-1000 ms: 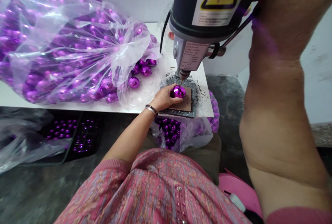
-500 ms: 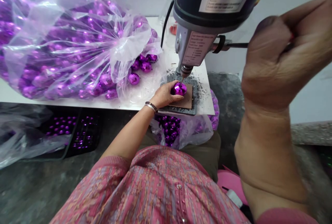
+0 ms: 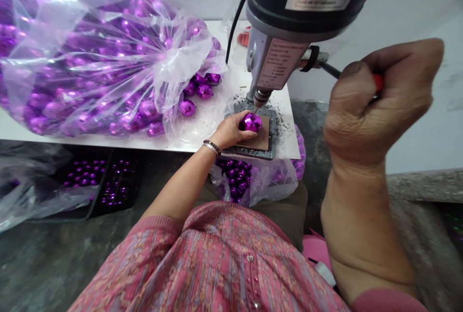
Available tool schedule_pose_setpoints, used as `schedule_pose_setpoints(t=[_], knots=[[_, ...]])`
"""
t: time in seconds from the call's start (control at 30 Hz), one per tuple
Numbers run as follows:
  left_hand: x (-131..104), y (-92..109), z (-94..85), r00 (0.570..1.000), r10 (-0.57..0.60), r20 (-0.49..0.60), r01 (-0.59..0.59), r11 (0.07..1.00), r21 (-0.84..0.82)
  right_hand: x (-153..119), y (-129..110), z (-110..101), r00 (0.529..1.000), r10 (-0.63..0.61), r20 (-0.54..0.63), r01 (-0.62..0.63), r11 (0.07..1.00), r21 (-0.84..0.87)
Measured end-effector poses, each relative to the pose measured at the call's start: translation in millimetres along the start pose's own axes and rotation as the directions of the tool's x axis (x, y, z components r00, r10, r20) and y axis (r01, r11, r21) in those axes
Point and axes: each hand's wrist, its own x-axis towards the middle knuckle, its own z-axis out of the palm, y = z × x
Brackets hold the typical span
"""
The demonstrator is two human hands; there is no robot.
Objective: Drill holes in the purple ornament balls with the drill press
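Observation:
A shiny purple faceted ball [image 3: 252, 122] is pinched between the thumb and fingers of my left hand [image 3: 232, 130]. It rests on a brown board [image 3: 261, 139] over the grey base of a bench drill press [image 3: 278, 63]. The drill bit [image 3: 256, 109] points down at the ball's top; I cannot tell whether it has entered. My right hand [image 3: 376, 95] is wrapped round the drill press's feed lever [image 3: 330, 69], whose red end shows by the fingers.
A big clear plastic bag [image 3: 108, 56] of purple balls covers the table's left side, several loose balls [image 3: 204, 91] at its mouth. Another bag [image 3: 267, 186] of balls hangs below the table edge. A black crate [image 3: 90, 206] stands lower left. Dark shavings surround the base.
My right hand has swung down and to the left with the lever. The left hand still holds the ball in the same place under the bit.

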Motion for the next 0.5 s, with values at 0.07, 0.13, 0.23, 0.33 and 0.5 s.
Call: schedule_pose_setpoints(t=[0.07,0.13,0.23,0.33,0.5], knots=[[-0.3,0.8,-0.2,1.0,-0.002,-0.004,0.002,1.0,0.005,-1.7,0.6,0.1,1.0,-0.004,0.003,0.004,1.0,-0.005],[-0.4,1.7,-0.2,1.0,-0.003,-0.01,0.003,1.0,0.01,-3.7,2.3,0.5,1.0,-0.008,0.004,0.008,1.0,-0.009],[-0.3,2.7,0.0,1.0,-0.007,-0.007,0.007,1.0,0.004,-6.9,6.5,1.7,1.0,-0.029,0.004,0.029,0.999,-0.012],[-0.1,2.9,0.3,1.0,-0.008,-0.001,0.008,1.0,0.001,-9.9,10.7,3.3,0.998,-0.06,-0.017,0.06,0.998,-0.006],[0.3,0.2,1.7,1.0,-0.01,-0.016,0.01,1.0,0.004,-12.2,12.4,5.6,0.996,-0.075,-0.04,0.075,0.997,0.014]])
